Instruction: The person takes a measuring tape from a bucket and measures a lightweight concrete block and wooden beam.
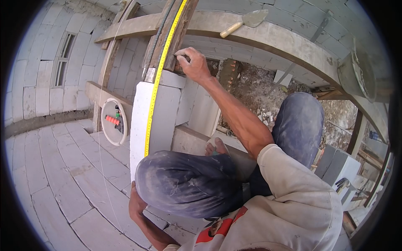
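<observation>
A yellow tape measure blade point(154, 96) is stretched along the top of a white block point(140, 108) and on up a wooden board point(178, 31). My right hand point(193, 65) is beside the board's edge, thumb and fingers curled together; anything between them is too small to make out. Down by the near end of the block is my left hand point(136, 201), its fingers hidden behind the block and my bent knee point(180, 184). The tape's near end also disappears behind that knee. A dark ribbed steel bar point(157, 37) lies along the board, left of the tape.
A trowel point(247, 23) rests on a curved-looking wooden beam point(284, 44). At right a bucket point(358, 73) stands by the beam. A white bucket point(114, 121) holding red and green items sits left of the block. A thin string point(100, 154) crosses the left block wall point(58, 175). Rubble ground point(255, 92) lies below.
</observation>
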